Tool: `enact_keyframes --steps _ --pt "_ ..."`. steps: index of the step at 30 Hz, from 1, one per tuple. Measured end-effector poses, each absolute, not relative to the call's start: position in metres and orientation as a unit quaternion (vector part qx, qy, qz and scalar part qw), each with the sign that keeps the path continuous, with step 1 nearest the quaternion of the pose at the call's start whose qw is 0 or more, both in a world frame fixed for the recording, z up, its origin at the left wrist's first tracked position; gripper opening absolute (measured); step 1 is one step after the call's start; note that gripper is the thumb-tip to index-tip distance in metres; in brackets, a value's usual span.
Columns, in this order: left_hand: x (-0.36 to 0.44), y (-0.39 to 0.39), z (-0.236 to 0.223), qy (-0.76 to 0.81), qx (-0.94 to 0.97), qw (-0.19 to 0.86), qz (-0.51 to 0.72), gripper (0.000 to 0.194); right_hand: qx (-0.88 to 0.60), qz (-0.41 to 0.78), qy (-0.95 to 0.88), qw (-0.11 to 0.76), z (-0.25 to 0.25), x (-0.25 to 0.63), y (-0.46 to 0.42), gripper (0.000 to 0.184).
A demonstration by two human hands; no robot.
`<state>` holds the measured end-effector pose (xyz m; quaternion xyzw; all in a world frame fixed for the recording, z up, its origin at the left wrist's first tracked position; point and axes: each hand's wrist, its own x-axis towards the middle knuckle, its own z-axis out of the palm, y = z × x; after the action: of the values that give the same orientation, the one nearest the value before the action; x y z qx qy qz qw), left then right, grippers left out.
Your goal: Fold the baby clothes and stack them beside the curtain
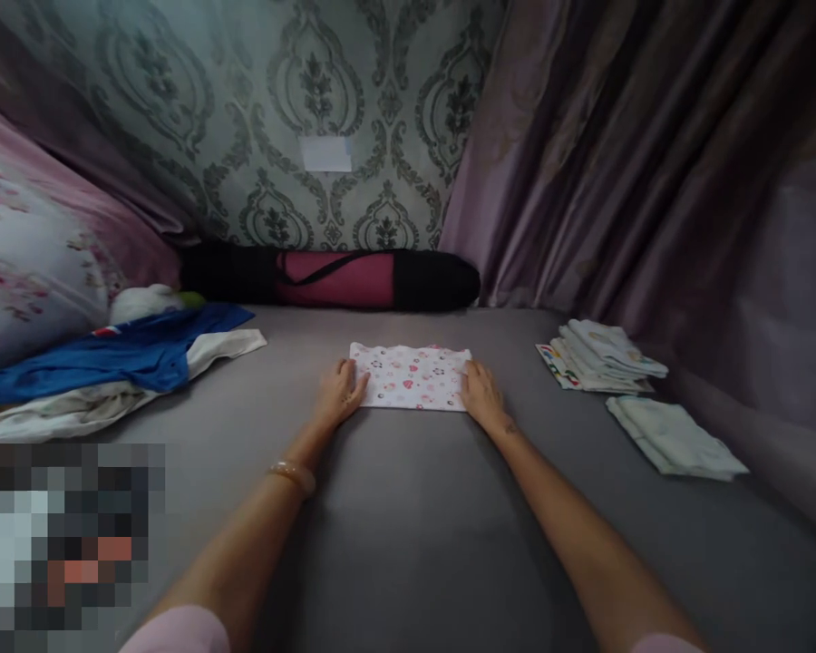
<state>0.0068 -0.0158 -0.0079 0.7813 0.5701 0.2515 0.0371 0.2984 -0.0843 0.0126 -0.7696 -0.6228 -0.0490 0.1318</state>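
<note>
A white cloth printed with small pink and dark figures lies folded into a rectangle on the grey sheet. My left hand is at its left edge, thumb over the print and fingers curled at the side. On the opposite edge, my right hand has its fingers bent over the cloth's side. Both hands appear closed on these edges; the undersides of the fingers are hidden. A bracelet circles my left wrist.
To the right are a stack of folded cloths and another folded cloth. Blue clothing lies at left near a floral fabric. A long black-and-pink bag rests along the wall. Curtains hang at right.
</note>
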Motion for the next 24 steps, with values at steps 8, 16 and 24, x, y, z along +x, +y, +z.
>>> enact_keyframes --steps 8,16,24 --pt "0.013 -0.02 0.005 0.706 0.683 0.067 0.176 0.057 -0.866 0.113 -0.458 0.167 0.026 0.305 -0.079 0.045" --pt "0.023 -0.027 0.013 0.737 0.657 0.093 0.132 0.057 -0.856 0.225 -0.41 0.222 0.031 0.319 -0.052 0.033" --pt "0.012 -0.031 0.029 0.689 0.611 0.314 0.228 0.034 -0.811 0.328 -0.351 0.333 0.033 0.318 -0.073 0.023"
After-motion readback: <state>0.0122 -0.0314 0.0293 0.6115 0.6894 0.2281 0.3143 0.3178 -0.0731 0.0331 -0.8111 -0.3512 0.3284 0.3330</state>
